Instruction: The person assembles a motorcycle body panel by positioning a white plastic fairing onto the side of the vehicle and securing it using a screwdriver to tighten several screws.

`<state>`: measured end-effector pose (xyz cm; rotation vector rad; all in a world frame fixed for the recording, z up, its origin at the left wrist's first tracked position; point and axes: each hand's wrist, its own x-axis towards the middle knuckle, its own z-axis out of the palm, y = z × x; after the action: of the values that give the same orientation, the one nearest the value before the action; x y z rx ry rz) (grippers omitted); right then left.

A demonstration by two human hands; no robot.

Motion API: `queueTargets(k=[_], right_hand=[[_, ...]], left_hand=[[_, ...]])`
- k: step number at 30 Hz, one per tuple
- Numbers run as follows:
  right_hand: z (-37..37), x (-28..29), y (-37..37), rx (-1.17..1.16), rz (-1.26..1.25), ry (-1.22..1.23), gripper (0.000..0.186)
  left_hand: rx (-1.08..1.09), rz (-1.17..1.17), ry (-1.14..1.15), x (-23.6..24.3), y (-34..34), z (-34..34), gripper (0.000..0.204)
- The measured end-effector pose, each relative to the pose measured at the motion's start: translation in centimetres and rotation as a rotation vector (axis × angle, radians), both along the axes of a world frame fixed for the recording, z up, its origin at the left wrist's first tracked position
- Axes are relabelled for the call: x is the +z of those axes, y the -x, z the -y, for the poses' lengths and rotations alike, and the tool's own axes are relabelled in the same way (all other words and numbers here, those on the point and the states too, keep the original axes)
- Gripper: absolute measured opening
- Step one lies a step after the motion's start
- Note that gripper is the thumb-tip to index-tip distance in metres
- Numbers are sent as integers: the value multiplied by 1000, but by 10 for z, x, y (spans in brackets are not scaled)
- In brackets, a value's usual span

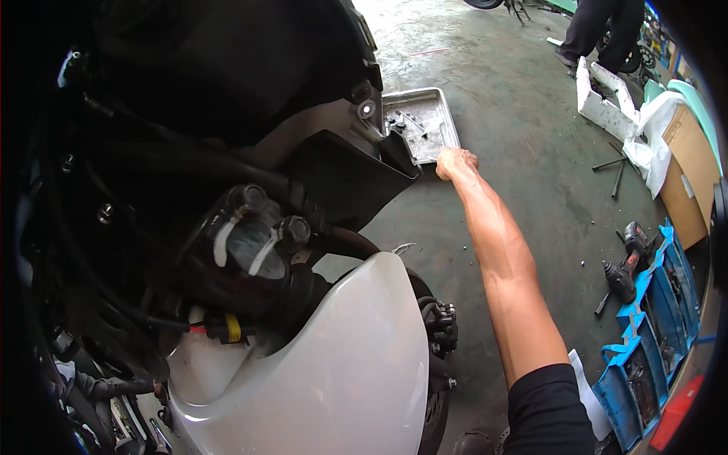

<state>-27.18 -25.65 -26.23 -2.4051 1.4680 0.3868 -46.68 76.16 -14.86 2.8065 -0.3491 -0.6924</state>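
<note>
My right arm reaches forward across the floor from the lower right, in a short black sleeve. At its end my right hand is closed on the near right corner of a shallow metal tray. Several small bolts and loose parts lie in the tray. To the left stands a partly stripped motorcycle with a glossy white front fender. Its dark plastic panel covers the tray's near left part. My left hand is out of sight.
At the right lie a cordless power tool, an open blue tool case, a T-handle wrench, a cardboard sheet and a white foam box. Another person's legs stand at the far right.
</note>
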Motion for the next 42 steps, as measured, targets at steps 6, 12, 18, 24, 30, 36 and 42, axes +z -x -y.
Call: queueTargets(k=[6, 12, 18, 24, 30, 36, 42], right_hand=[[-17, 19, 12, 84, -122, 0, 38], [5, 11, 87, 275, -344, -130, 29], [-66, 50, 179, 413, -306, -87, 33], [-158, 69, 345, 284, -322, -96, 32], [-271, 95, 492, 73, -362, -244, 39], [-368, 72, 586, -154, -192, -350, 41], [-454, 42, 622, -287, -11, -205, 44]], left_hand=[[-25, 51, 6, 46, -15, 86, 32], [-261, 86, 91, 47, -60, 174, 32], [-547, 191, 163, 76, -78, 240, 33], [-915, 259, 262, 70, -66, 308, 34], [-1285, 490, 385, 83, -33, 357, 35], [-1429, 930, 396, 101, -21, 414, 37], [-1433, 1176, 485, 101, 7, 471, 39]])
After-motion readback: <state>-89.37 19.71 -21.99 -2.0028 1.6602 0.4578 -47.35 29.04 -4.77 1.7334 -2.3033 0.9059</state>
